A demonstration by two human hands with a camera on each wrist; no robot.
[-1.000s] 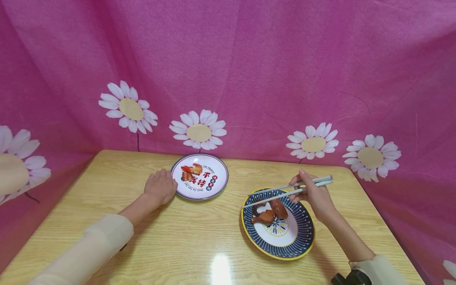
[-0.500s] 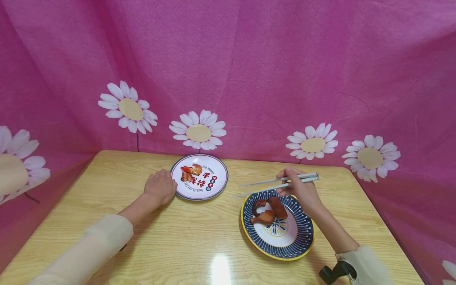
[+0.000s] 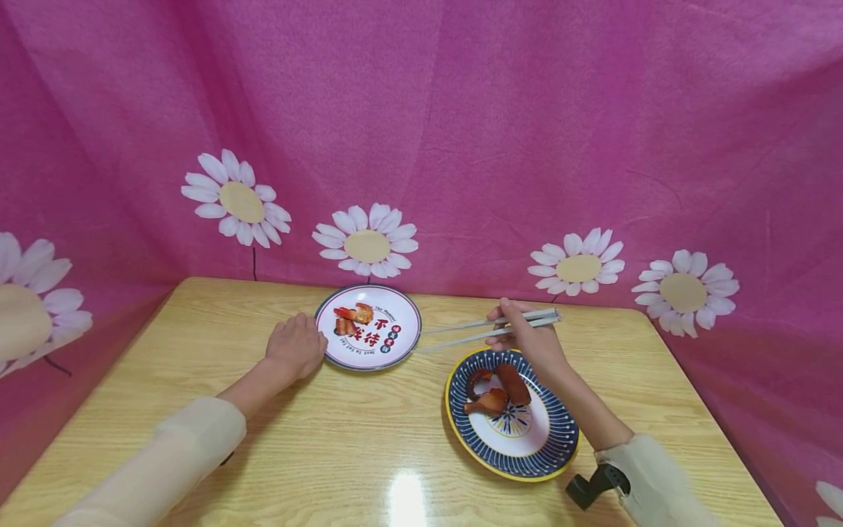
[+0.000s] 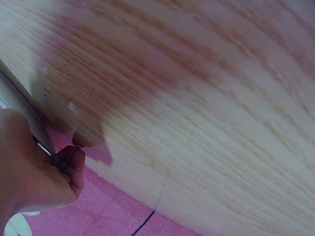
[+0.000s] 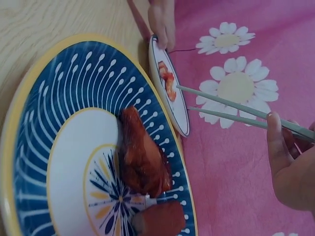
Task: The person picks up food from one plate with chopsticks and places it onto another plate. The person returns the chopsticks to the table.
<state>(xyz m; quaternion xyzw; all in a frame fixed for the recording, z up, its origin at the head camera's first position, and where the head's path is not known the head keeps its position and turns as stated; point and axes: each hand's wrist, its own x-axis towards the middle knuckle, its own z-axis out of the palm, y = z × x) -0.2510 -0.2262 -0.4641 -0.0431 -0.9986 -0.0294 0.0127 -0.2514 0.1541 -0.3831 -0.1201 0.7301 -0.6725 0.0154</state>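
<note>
Slim pale chopsticks [image 5: 221,101] are held in my right hand [image 3: 536,348], tips apart with nothing between them. They point left toward the white plate [image 3: 405,311] with red lettering. On that plate lie a shrimp [image 3: 364,313] and a small browned piece [image 3: 345,326]. My left hand [image 3: 296,345] grips this plate's left rim with curled fingers. Below the right hand stands a blue-patterned plate [image 3: 556,439] with a yellow rim. It bears a drumstick [image 3: 487,402], a brown block-shaped piece [image 3: 514,384] and a dark curled piece [image 3: 476,380].
Both plates stand on a light wooden table [image 3: 342,439], the white one further back and left. A pink cloth [image 3: 461,146] with printed daisies hangs behind and at both sides. A black wrist mount [image 3: 596,484] sits by the right sleeve.
My right hand has moved left with the chopsticks, from over the blue-patterned plate to the gap near the white plate. The left hand and both plates have stayed in place.
</note>
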